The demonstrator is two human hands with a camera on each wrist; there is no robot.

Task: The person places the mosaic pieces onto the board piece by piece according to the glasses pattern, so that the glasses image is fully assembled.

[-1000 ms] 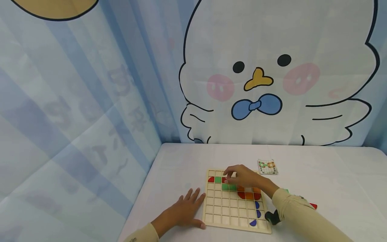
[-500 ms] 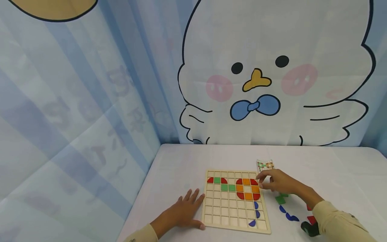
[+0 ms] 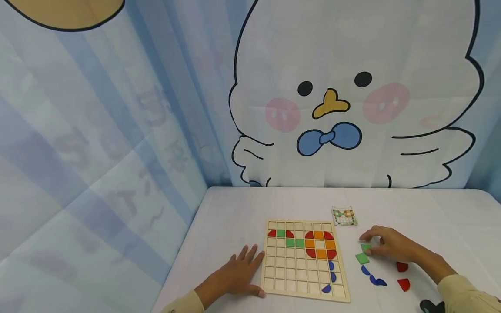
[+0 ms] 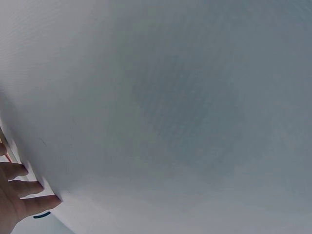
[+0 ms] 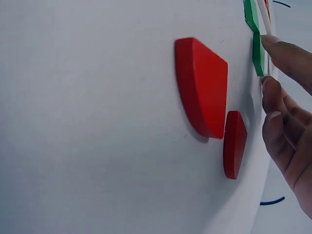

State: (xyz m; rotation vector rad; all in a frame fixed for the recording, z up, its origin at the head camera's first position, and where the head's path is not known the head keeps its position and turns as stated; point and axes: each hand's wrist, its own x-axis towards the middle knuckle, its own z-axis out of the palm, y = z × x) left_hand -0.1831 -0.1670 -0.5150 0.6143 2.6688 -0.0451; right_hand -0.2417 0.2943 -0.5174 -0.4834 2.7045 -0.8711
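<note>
The person's right hand [image 3: 393, 244] is at a flat green square tile [image 3: 365, 248] lying on the white-covered table [image 3: 235, 213], to the right of a pale wooden grid board [image 3: 287, 274]. The right wrist view puts the thumb and a finger at opposite ends of this tile — whether they pinch it or only frame it, I cannot tell. A second green square tile [image 3: 362, 259] lies just nearer the person, almost corner to corner with the first.

The left hand [image 3: 240, 271] lies palm down on the table with fingers spread, gripping nothing; its index fingertip and thumb tip are at the board's left edge.

On the board, a red, green, red row [image 3: 280, 233] sits at upper left, two green squares [image 3: 295, 243] one row nearer and farther right, and beside them a ring of red rounded corners and orange squares [image 3: 320, 254]. Three blue half-discs [image 3: 331, 265] sit toward its lower right. Off the board are loose blue pieces [image 3: 365, 270], two red quarter-round pieces [image 3: 403, 284] near the right forearm, and a small printed pattern card [image 3: 344, 216] — just beyond the board's far right corner. Behind hangs a blue-and-white cartoon curtain [image 3: 289, 165].
</note>
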